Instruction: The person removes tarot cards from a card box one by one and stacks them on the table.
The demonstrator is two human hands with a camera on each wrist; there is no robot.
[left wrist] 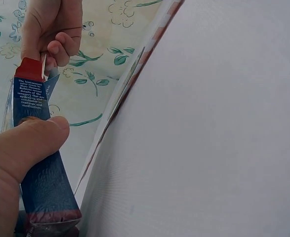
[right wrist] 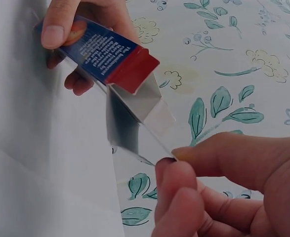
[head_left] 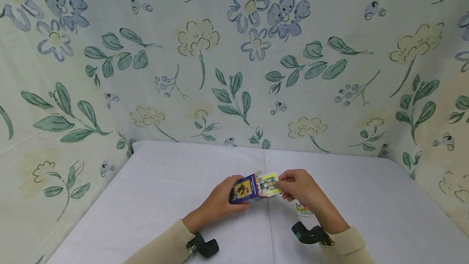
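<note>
Two bare hands work at one card box, seen from the head and from both wrists. The left hand (head_left: 221,199) is clamped round the card box (head_left: 242,190), its thumb laid along a narrow blue side that bears small white print (best read in the left wrist view). The card box is held tilted over the white cloth (head_left: 165,182), near the middle of the table, with its flapped end toward the right hand (head_left: 300,187). A red flap (right wrist: 135,71) stands out from that end, beside paler flaps.

The right hand pinches the outer edge of a printed card (head_left: 267,184) between thumb and finger. The printed card, yellow about its picture, projects from the flapped end of the card box; its inner edge is hidden there. A second card (head_left: 303,211) lies on the white cloth below the right hand, partly covered by the wrist and forearm, so that its full outline cannot be told.

Each forearm wears a beige sleeve (head_left: 161,245), with a black device (head_left: 310,233) at the wrist. Behind the table hangs a floral curtain (head_left: 234,129), patterned with blue and yellow flowers and green leaves.
</note>
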